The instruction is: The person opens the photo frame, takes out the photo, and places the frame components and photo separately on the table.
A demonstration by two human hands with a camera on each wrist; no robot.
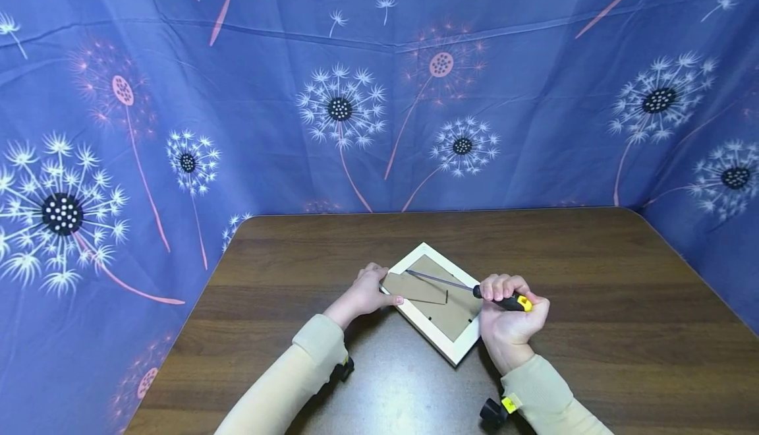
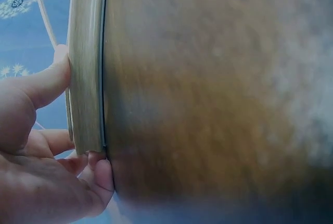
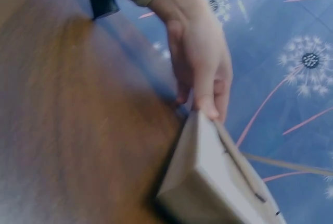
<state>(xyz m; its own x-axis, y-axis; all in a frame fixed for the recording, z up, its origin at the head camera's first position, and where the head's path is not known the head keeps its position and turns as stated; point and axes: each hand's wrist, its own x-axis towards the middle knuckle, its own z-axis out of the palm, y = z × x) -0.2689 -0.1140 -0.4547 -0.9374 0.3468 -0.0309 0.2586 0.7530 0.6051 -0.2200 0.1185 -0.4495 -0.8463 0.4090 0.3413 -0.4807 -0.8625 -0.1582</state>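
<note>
A white picture frame [image 1: 441, 341] lies face down on the table, turned so one corner points at me. Its brown backing board [image 1: 456, 313] shows, with a partly raised stand flap [image 1: 415, 288] and small dark tabs along the edge. My left hand [image 1: 369, 293] grips the frame's left corner; in the left wrist view the thumb [image 2: 54, 81] presses the upper side and fingers curl at the corner. With my right hand [image 1: 511, 319] I hold a screwdriver [image 1: 441, 281] by its black and yellow handle. Its tip meets the inner frame edge near the far left side.
The brown wooden table [image 1: 622, 290] runs out to both sides of the frame. Behind it hangs a blue cloth [image 1: 267, 158] printed with dandelions. A black wrist camera [image 1: 493, 412] sits under my right sleeve.
</note>
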